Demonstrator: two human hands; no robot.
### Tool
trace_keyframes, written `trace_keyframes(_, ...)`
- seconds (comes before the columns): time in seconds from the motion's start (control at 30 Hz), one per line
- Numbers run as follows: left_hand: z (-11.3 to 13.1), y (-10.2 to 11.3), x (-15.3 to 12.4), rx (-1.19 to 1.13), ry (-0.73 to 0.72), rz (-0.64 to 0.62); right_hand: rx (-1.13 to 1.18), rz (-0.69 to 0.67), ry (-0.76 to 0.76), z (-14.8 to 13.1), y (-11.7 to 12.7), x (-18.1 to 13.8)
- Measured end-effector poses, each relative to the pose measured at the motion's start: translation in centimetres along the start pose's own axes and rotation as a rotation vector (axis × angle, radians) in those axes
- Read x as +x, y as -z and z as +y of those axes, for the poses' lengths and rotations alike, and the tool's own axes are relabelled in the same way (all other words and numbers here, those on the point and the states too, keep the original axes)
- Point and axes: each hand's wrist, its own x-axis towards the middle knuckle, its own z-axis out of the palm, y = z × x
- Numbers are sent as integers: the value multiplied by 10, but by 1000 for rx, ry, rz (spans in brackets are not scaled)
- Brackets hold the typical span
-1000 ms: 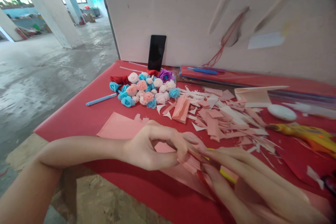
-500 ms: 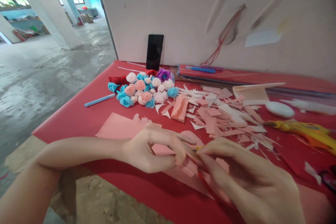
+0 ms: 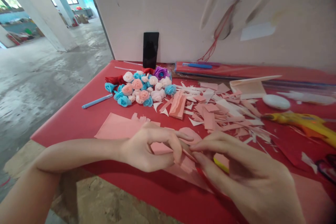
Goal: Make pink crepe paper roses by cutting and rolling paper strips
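My left hand (image 3: 154, 148) pinches one end of a small piece of pink paper (image 3: 189, 154), seen nearly edge-on. From the other side, the thumb and index finger of my right hand (image 3: 244, 168) close on the same piece. A yellow object (image 3: 221, 164) shows beneath my right fingers; its kind is hidden. A thin red band (image 3: 206, 178) runs down from the right fingertips, partly covered by the hand. Below both hands lie pink paper sheets (image 3: 112, 127) on the red table cover (image 3: 68, 119).
Paper roses (image 3: 137, 84) cluster at the back left, near a black phone (image 3: 150, 49) leaning on the white panel. Paper scraps (image 3: 217, 110) spread across the middle. On the right are a yellow glue gun (image 3: 301, 122), a white oval object (image 3: 276, 102) and scissors (image 3: 325, 169). A blue pen (image 3: 97, 101) lies left.
The right fingers have shifted slightly left along the pink piece. The yellow bit, earlier between the fingertips, now shows under the right hand. The whole view has moved a little.
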Motion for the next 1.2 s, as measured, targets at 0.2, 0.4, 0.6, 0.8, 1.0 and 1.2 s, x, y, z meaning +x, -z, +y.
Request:
trace_keyframes(0.2,2,-3,-2,-141,186,-4,1,-31,-35,-2,1,7)
trace_keyframes(0.4,-2,-6,2,-285,359,33,-110,-60,-38,2,-3,3)
trace_keyframes(0.6,-2,-6,4,-190,450,26,-155,-93,-14,10,-4,5)
trace_keyframes(0.8,4,-5,7,-151,545,41,-306,-53,27,12,-7,3)
trace_keyframes(1.0,6,-5,8,5,582,-6,-216,-37,39,13,-6,4)
trace_keyframes(1.2,4,-6,9,-48,582,36,150,24,-208,15,-7,11)
